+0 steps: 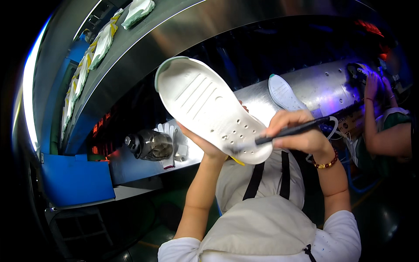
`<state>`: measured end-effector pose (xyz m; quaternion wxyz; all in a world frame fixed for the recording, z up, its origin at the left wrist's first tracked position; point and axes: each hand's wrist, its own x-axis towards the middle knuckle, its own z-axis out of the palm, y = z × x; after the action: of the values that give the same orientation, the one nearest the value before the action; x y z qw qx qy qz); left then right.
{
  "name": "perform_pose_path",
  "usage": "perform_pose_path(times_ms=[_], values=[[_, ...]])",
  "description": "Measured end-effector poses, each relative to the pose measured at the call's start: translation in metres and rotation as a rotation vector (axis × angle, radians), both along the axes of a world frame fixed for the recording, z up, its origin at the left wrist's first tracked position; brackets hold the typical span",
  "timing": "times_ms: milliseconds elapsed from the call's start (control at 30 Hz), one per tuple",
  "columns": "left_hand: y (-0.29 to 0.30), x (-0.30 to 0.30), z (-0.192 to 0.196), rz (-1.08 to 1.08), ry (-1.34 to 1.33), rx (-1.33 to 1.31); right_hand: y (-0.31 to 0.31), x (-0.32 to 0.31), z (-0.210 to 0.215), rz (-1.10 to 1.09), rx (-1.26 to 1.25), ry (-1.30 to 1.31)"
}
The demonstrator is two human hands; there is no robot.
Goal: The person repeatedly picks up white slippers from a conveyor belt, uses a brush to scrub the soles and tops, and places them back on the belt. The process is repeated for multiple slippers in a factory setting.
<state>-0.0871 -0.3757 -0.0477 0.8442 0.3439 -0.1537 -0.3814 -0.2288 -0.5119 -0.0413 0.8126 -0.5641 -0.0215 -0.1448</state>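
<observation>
A white shoe sole [192, 98] with grooves, small holes and a green-edged toe is held up in front of me, tilted. My left hand [203, 142] grips it from below along its edge, part of the fingers hidden behind it. In my right hand [299, 131] is a black-handled brush [288, 131], its blurred bristles against the holed end of the sole. A cord or tube trails from the brush's handle. Under the sole's lower end a bit of yellow [237, 160] shows. Another white sole [284, 92] lies on the metal bench beyond my right hand.
Left on the metal bench [131, 168] stand a dark-lidded clear jug [152, 145] and white gloves [168, 131]. Several white pieces line the conveyor [170, 13] at upper left. A blue box [78, 179] sits at the left. A co-worker's arms [375, 124] work at far right.
</observation>
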Motion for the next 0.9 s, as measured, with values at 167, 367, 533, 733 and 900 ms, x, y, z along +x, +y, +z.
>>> perform_pose_path(times_ms=[167,367,533,733,900], values=[[-0.006,0.008,0.007,-0.023,-0.037,-0.158,0.001,-0.003,-0.011,-0.032,-0.276,-0.111],[-0.01,0.015,0.022,-0.192,0.142,-0.359,0.0,0.0,-0.006,-0.097,0.015,-0.077],[-0.011,-0.008,0.008,-0.208,0.076,-0.318,0.022,0.009,0.001,-0.18,0.024,-0.036],[-0.007,0.002,-0.005,-0.267,0.167,-0.318,0.016,0.007,-0.003,0.076,-0.006,-0.206],[0.004,0.007,-0.01,-0.207,0.143,-0.053,0.0,0.013,0.008,-0.019,-0.085,0.05]])
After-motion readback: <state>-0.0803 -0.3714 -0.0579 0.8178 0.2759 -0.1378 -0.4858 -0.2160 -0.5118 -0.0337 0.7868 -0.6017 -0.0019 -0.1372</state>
